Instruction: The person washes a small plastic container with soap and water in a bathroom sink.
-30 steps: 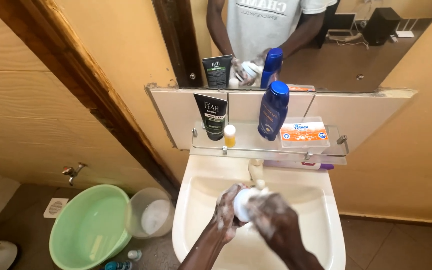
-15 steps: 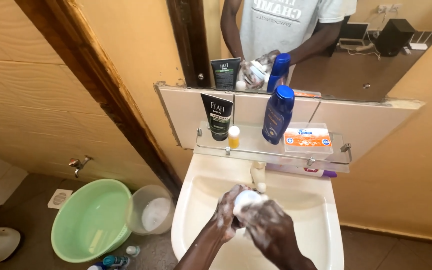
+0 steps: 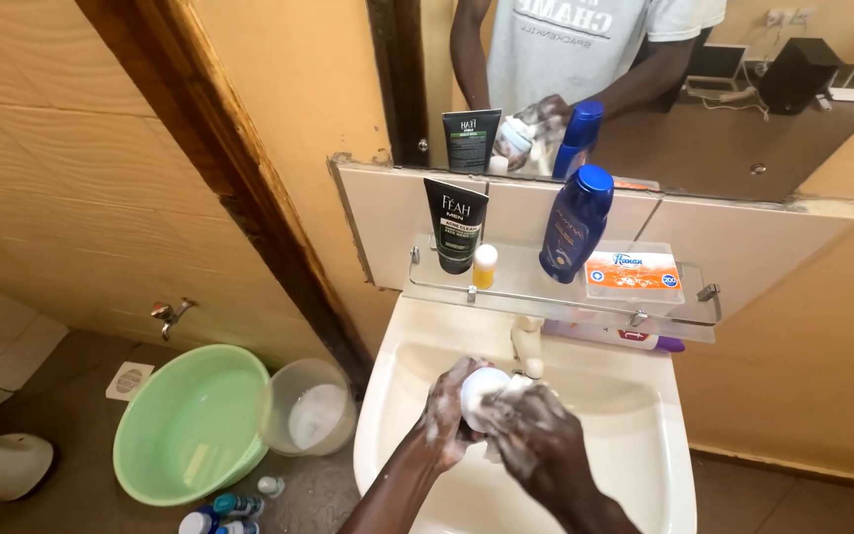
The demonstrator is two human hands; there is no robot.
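Over the white sink (image 3: 644, 435), both my hands are covered in lather and wrapped around a white bar of soap (image 3: 481, 388). My left hand (image 3: 447, 410) cups the soap from the left. My right hand (image 3: 536, 440) covers it from the right and front. The pale tap (image 3: 527, 346) stands just behind the soap. The mirror (image 3: 644, 89) above reflects the hands and a torso in a grey shirt.
A glass shelf (image 3: 546, 287) above the sink holds a black tube (image 3: 455, 225), a small yellow bottle (image 3: 484, 267), a blue bottle (image 3: 575, 222) and an orange-and-white box (image 3: 633, 272). On the floor at left are a green basin (image 3: 190, 425), a clear bucket (image 3: 308, 407), small bottles (image 3: 219, 512) and a wall tap (image 3: 172, 314).
My view has shifted left, so everything sits further right. My hands keep rubbing the soap, with the right hand sliding further over it.
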